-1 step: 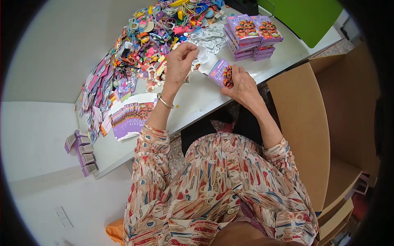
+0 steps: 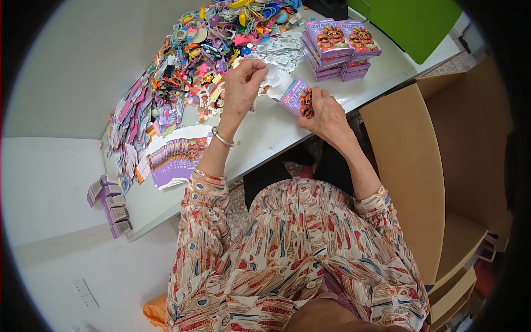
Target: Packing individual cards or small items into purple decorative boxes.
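Observation:
In my right hand [image 2: 331,117] is a small purple box [image 2: 294,98] with cartoon figures on its front. It is tilted over the table edge, its white flap [image 2: 276,91] open toward my left hand. My left hand [image 2: 242,87], with a bangle on the wrist, has its fingers pinched together close to that flap. A small whitish, translucent packet [image 2: 273,76] shows at its fingertips. Behind the hands lies a heap of small white sachets [image 2: 282,51]. Colourful trinkets [image 2: 221,44] are piled high beside them, against the wall.
Stacked purple boxes [image 2: 337,47] stand at the back right. Flat, overlapping purple boxes [image 2: 174,160] lie at the left front, near a pile of colourful packets [image 2: 133,116]. A large open carton [image 2: 406,177] is right of the white table [image 2: 257,152]. A green panel [image 2: 412,25] stands behind.

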### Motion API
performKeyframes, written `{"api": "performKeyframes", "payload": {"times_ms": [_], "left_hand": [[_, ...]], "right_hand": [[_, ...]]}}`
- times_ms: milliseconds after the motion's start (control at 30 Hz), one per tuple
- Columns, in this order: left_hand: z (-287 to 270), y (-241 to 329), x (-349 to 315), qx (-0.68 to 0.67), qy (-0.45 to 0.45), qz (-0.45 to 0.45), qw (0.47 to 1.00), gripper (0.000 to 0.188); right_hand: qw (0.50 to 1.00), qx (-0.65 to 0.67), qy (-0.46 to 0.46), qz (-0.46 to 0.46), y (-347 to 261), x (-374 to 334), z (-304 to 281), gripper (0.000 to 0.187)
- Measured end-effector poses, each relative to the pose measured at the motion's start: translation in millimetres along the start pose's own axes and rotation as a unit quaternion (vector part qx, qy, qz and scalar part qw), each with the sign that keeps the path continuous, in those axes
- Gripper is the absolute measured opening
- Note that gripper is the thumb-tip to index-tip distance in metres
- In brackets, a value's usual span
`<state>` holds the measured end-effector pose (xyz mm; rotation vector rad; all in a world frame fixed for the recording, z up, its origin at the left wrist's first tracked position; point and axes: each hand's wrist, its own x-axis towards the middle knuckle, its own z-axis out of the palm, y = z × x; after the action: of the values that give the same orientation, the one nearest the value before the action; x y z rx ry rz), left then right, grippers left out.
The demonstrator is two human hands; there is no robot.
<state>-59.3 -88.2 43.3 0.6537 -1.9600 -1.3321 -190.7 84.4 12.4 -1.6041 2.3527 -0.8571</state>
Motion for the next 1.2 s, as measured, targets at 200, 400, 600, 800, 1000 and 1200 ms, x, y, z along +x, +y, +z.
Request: {"api": "performKeyframes", "payload": {"times_ms": [200,400,600,800,1000,1200], "left_hand": [[8.5,6.6,-17.6,0.096,0.015,0.024,0.995,0.013],[8.9,10.2,-22.7,0.110,0.017,0.007,0.994,0.013],[4.9,-1.4,-18.5,0.040,0.012,-0.021,0.999,0.014],[8.3,2.3,-16.3,0.005,0.015,-0.035,0.999,0.014],[12.2,0.6,-0.3,-0.026,0.054,-0.035,0.998,0.014],[1.9,-10.9,30.0,0.039,0.054,-0.001,0.998,0.022]], "right_hand": [[1.000,-0.003,0.007,-0.006,-4.6,-0.9,-2.3,0.051],[1.000,-0.007,0.006,-0.009,-3.5,-3.3,0.3,0.051],[1.000,-0.005,0.016,-0.015,-2.9,-2.3,3.1,0.051],[1.000,-0.003,0.014,-0.011,-0.2,-1.8,4.7,0.050],[1.000,-0.004,0.015,-0.015,2.2,-3.3,5.5,0.050],[1.000,0.024,0.005,-0.004,3.2,-2.3,3.2,0.053]]}}
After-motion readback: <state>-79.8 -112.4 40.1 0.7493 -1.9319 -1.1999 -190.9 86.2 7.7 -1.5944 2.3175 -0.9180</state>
